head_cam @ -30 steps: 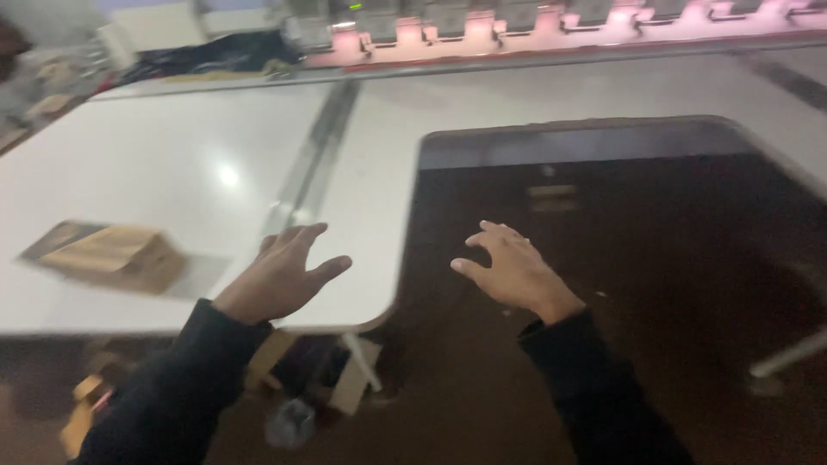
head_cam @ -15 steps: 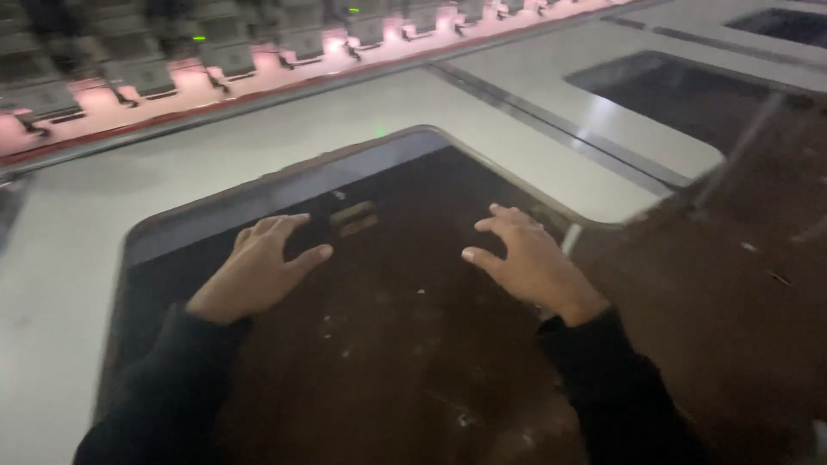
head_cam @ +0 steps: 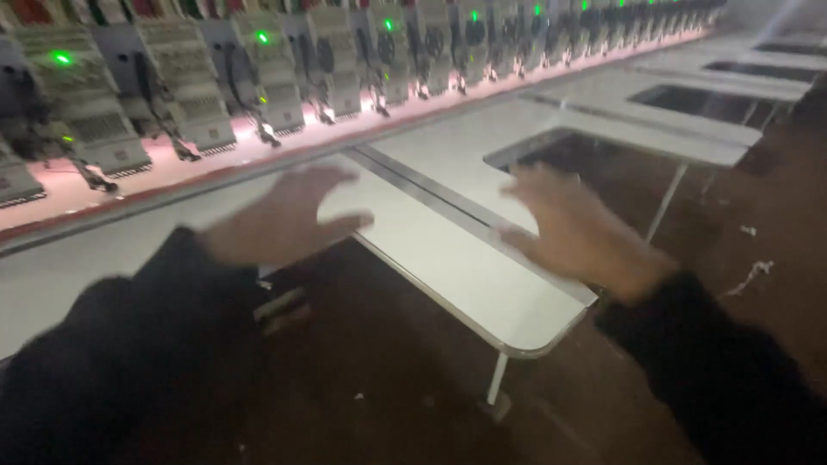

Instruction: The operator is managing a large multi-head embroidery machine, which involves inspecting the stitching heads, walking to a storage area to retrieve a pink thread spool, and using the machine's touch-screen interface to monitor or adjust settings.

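My left hand (head_cam: 280, 215) is held out flat with fingers apart, blurred by motion, above the near edge of a long white table (head_cam: 448, 258). My right hand (head_cam: 577, 228) is also flat and empty, fingers spread, over the table's rounded corner. Both arms wear dark sleeves. Neither hand holds anything. Behind the table runs a long row of embroidery machine heads (head_cam: 284, 60) with green lights, lit pink underneath.
A dark brown floor (head_cam: 388, 387) lies below the table, with a thin table leg (head_cam: 497, 379) at the corner. More white table sections with dark cut-outs (head_cam: 715, 103) stretch to the right. Scraps of white thread (head_cam: 754, 271) lie on the floor.
The view has swung to the right along the machine line. Both hands stayed open and spread, and are now over a white table section instead of the dark cut-out.
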